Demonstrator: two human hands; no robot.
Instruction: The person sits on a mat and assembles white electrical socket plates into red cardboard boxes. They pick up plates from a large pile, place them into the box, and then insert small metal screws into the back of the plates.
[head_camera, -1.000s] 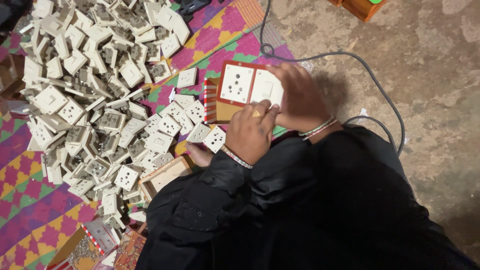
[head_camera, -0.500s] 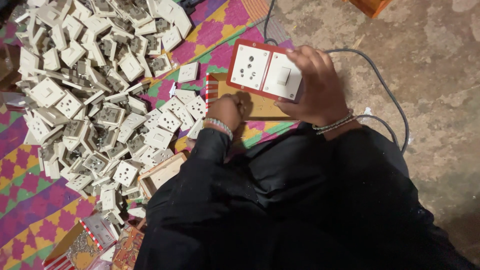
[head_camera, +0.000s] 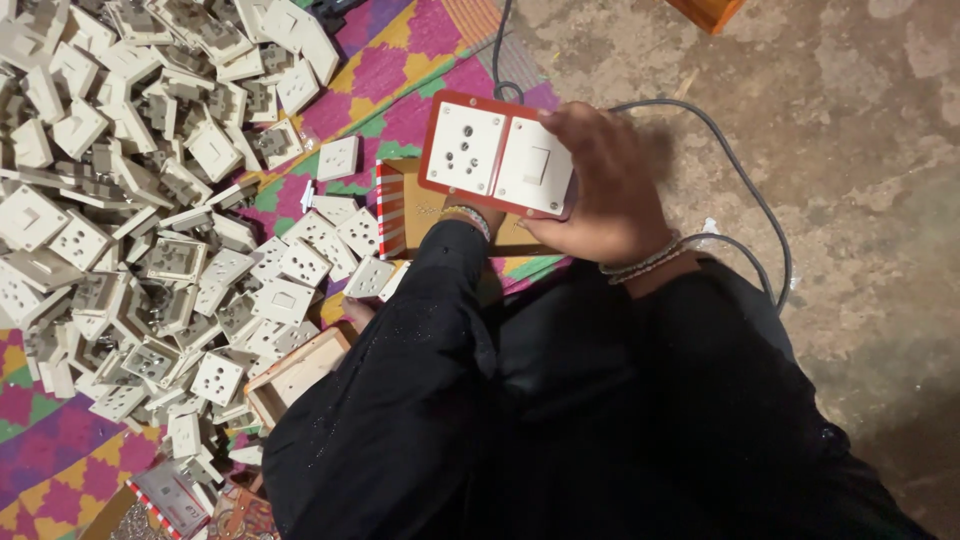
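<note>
**Head view: switch-and-socket board held over its wooden box**

Head view, looking down on a seated person in dark sleeves. The right hand (head_camera: 600, 195) is closed around the right end of a red-edged board (head_camera: 497, 153) carrying one white socket and one white switch; fingers wrap its far edge, thumb at its near edge. The board's long axis runs from about 10 o'clock to 4 o'clock, slightly tilted, and it sits directly over a shallow wooden box (head_camera: 415, 210) with a red-and-white striped left rim. The left hand (head_camera: 478, 208) lies under the board's near edge at 6 o'clock of the socket; only the wrist with a beaded bracelet (head_camera: 468, 215) shows, so its grip cannot be told. Both hands touch or meet the board; the right one is the plainly holding one. A grey cable (head_camera: 745, 190) leaves from behind the board toward 3 o'clock across the concrete floor (head_camera: 850, 120). At 9 o'clock, well apart, a heap of loose white socket and switch modules (head_camera: 140, 190) covers a patterned mat (head_camera: 400, 70).
</note>
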